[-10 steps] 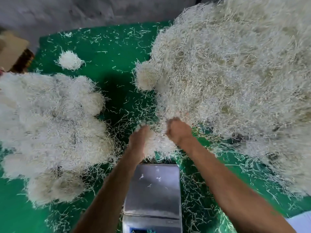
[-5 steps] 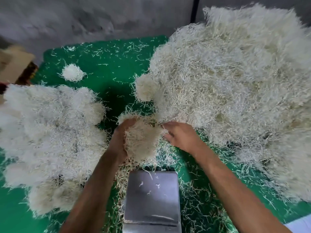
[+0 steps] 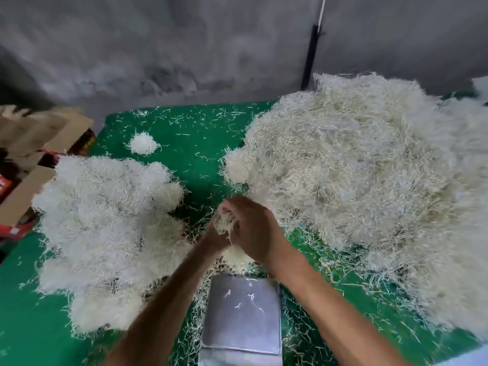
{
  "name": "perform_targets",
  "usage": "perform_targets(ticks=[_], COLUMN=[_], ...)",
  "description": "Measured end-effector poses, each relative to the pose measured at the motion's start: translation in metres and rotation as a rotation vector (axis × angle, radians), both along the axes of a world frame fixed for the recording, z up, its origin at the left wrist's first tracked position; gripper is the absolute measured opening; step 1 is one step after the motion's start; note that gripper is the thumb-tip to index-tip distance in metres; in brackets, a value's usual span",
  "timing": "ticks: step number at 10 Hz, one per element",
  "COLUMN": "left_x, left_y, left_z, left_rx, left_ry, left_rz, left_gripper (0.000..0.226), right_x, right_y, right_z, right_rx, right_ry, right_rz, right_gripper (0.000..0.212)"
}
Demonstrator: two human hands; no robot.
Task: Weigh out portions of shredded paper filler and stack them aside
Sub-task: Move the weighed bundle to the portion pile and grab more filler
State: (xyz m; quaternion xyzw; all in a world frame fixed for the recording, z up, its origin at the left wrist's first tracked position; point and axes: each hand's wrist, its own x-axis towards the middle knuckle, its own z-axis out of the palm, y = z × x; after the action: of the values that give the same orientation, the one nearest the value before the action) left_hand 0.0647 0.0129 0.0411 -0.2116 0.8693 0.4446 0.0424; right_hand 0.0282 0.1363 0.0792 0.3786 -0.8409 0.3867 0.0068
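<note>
A big heap of shredded paper filler (image 3: pixel 369 186) covers the right side of the green table (image 3: pixel 184 143). On the left lies a stack of rounded weighed portions (image 3: pixel 105 228). Both my hands are cupped round one clump of filler (image 3: pixel 224 220) held above the table, just beyond the scale. My right hand (image 3: pixel 253 228) wraps over the clump from the right and top; my left hand (image 3: pixel 214 241) holds it from below and is mostly hidden. The steel scale platform (image 3: pixel 243 315) sits in front of me with only a few loose strands on it.
One small separate ball of filler (image 3: pixel 142 143) lies at the back of the table. Open cardboard boxes (image 3: pixel 29 159) stand off the table's left edge. Loose strands litter the green surface. A grey wall rises behind.
My hands have closed together round the clump pulled from the big heap, and the right hand now covers it. The camera has tilted up, showing more wall.
</note>
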Motion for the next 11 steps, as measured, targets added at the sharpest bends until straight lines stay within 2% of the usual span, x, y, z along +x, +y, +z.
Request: perform_targets(ticks=[1, 2, 3, 4, 5, 6, 7, 8, 9, 10, 11], left_x=[0.021, 0.055, 0.088, 0.12, 0.142, 0.152, 0.155, 0.158, 0.172, 0.185, 0.192], left_y=[-0.023, -0.059, -0.068, -0.061, -0.051, -0.041, -0.039, -0.043, -0.047, -0.044, -0.033], left_z=[0.005, 0.017, 0.031, 0.027, 0.03, 0.033, 0.031, 0.028, 0.017, -0.007, -0.034], left_rx=[0.099, 0.223, 0.179, 0.326, 0.269, 0.226, 0.215, 0.46, 0.756, 0.744, 0.632], left_ry=[0.135, 0.132, 0.243, 0.187, 0.15, 0.125, 0.193, 0.133, 0.216, 0.218, 0.155], left_rz=[0.182, 0.281, 0.277, 0.314, 0.276, 0.257, 0.299, 0.394, 0.307, 0.261, 0.3], left_gripper=[0.045, 0.055, 0.032, 0.048, 0.044, 0.041, 0.022, 0.023, 0.06, 0.056, 0.031], right_x=[0.034, 0.057, 0.08, 0.119, 0.145, 0.152, 0.15, 0.142, 0.131, 0.129, 0.143], right_y=[0.013, 0.012, 0.003, -0.018, -0.041, -0.048, -0.036, -0.026, -0.005, 0.021, 0.035], right_z=[-0.006, -0.022, -0.032, -0.033, -0.029, -0.017, -0.008, 0.0, 0.0, -0.021, -0.057], right_rx=[-0.084, 0.049, 0.245, -0.022, -0.388, -0.552, -0.591, -0.424, -0.296, -0.149, 0.074], right_ry=[-0.01, -0.053, -0.241, -0.583, -0.986, -0.955, -0.827, -0.666, -0.53, -0.375, -0.278], right_rz=[-0.061, -0.157, -0.088, 0.026, -0.07, -0.214, -0.255, -0.3, -0.494, -0.554, -0.433], right_gripper=[0.053, 0.067, 0.091, 0.05, 0.052, 0.052, 0.037, 0.082, 0.087, 0.075, 0.065])
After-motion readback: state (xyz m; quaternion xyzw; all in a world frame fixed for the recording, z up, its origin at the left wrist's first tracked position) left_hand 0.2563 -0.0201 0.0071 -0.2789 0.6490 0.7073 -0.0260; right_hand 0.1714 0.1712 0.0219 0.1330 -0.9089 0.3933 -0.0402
